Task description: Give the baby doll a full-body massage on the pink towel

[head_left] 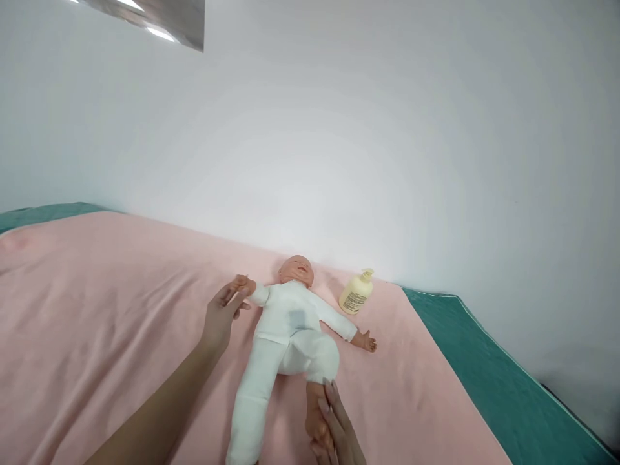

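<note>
Pink blanket (121, 290), doll (285, 310) face-up in white.
Left hand (220, 316) reaching — fingers (238, 301) pinching its hand (246, 284); right hand (341, 429) low, lightly gripping its bare lower leg (316, 410).

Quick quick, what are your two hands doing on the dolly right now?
Left hand: fingers closed on the doll's hand.
Right hand: touching the doll's bare lower leg; can't tell if it's gripping.

The head camera looks forward and down from the wearer's head. It takes in the pink blanket (126, 284) below and the wall (339, 129) beyond.
</note>
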A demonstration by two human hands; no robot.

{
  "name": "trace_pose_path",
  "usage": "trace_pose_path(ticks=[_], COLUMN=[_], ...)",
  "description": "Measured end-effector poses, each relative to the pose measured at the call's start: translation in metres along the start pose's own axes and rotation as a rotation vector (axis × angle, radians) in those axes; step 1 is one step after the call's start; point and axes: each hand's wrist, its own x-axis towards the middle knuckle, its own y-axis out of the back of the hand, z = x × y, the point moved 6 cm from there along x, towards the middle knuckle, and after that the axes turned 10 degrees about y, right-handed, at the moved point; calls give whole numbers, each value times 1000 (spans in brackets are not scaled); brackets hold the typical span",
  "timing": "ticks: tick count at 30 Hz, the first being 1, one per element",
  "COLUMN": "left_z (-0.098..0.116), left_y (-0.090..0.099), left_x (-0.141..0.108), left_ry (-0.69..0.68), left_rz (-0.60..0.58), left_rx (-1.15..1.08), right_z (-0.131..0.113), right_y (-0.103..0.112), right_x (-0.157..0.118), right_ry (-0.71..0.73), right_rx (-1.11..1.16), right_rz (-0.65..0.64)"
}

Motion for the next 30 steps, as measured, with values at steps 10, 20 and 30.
trace_pose_path(ticks=[10, 20, 30], left_z=[-7, -7, -2], left_y=[-50, -51, 22], left_x=[-42, -40, -2], left_ry=[-367, -423, 22], left_rz=[-441, -510, 249], left_rx=[591, 617, -127], right_z=[13, 11, 11], right_y=[-30, -31, -12], right_x=[37, 34, -23], right_ry=[68, 102, 91], right_rx=[102, 115, 106], right_rz=[-69, -50, -59])
